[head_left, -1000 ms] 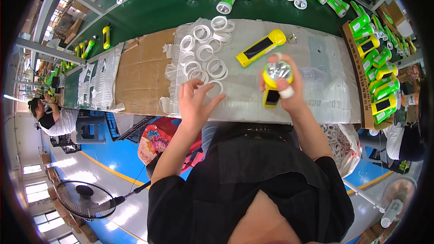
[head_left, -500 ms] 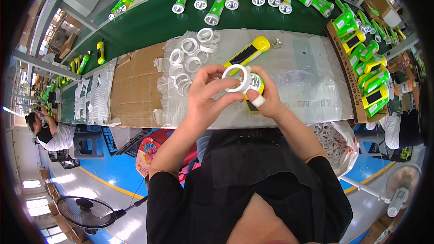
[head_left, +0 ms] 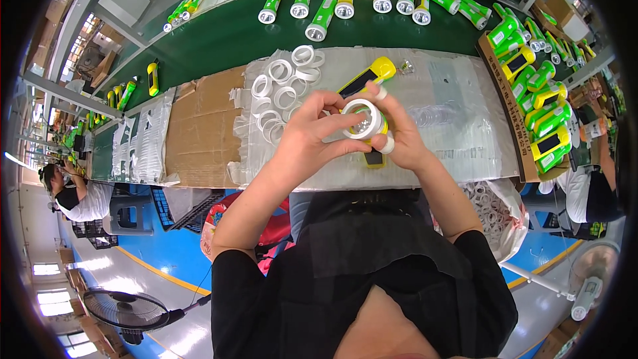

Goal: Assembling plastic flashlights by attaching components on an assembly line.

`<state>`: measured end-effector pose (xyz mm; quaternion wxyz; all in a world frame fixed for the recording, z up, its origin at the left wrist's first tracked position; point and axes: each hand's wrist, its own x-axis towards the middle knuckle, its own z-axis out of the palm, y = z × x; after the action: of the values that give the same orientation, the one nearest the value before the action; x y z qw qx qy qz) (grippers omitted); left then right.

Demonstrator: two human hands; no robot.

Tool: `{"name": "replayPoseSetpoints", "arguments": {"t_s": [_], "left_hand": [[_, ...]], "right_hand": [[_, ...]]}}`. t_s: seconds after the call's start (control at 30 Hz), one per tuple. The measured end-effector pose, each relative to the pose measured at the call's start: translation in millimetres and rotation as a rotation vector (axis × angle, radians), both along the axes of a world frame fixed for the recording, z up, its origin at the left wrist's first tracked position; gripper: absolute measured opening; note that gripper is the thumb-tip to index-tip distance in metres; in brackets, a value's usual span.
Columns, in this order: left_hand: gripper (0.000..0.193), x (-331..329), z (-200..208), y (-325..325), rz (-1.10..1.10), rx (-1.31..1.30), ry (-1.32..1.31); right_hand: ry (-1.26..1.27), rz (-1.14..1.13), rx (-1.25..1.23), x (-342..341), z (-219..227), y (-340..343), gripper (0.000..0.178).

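Between my hands a white ring (head_left: 377, 116) sits at the lens end of a yellow flashlight (head_left: 375, 159); the clear lens shows through it. My left hand (head_left: 307, 134) pinches the ring from the left, one finger reaching over its opening. From the right, my right hand (head_left: 407, 143) grips the flashlight head, with white wraps on its thumb and a finger. Whether the ring is fully seated I cannot tell. Just beyond lies another yellow flashlight (head_left: 364, 80) with a dark panel. Several loose white rings (head_left: 286, 98) are spread left of my hands.
Flashlights (head_left: 321, 21) stand along the green bench (head_left: 219, 40) at the back. A cardboard box (head_left: 508, 110) full of flashlights is at the right. Near the far flashlight lies a small clear piece (head_left: 407, 66). Below the right edge hangs a bag of rings (head_left: 488, 209).
The white ring has moved right, from in front of the flashlight head to over its lens end. My right hand's fingers have opened wider around the head.
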<state>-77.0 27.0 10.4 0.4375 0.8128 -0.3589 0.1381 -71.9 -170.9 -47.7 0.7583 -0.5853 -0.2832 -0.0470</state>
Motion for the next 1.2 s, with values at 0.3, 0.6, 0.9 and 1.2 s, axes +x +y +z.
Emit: {"name": "replayPoseSetpoints", "arguments": {"t_s": [0.3,0.6,0.9,1.2], "left_hand": [[0.050,1,3,-37,-0.095,0.071,-0.071],[0.044,4,-13,-54,-0.077,0.002,-0.066],[0.041,7,-17,-59,0.002,0.004,-0.036],[0.040,12,-19,-61,0.009,-0.039,-0.081]], "right_hand": [[-0.467,-0.013,-0.812,10,88,-66,0.042],[-0.393,0.197,-1.187,20,119,-60,0.039],[-0.030,-0.197,-1.615,9,128,-33,0.048],[-0.251,-0.207,-1.310,11,108,-44,0.045]]}}
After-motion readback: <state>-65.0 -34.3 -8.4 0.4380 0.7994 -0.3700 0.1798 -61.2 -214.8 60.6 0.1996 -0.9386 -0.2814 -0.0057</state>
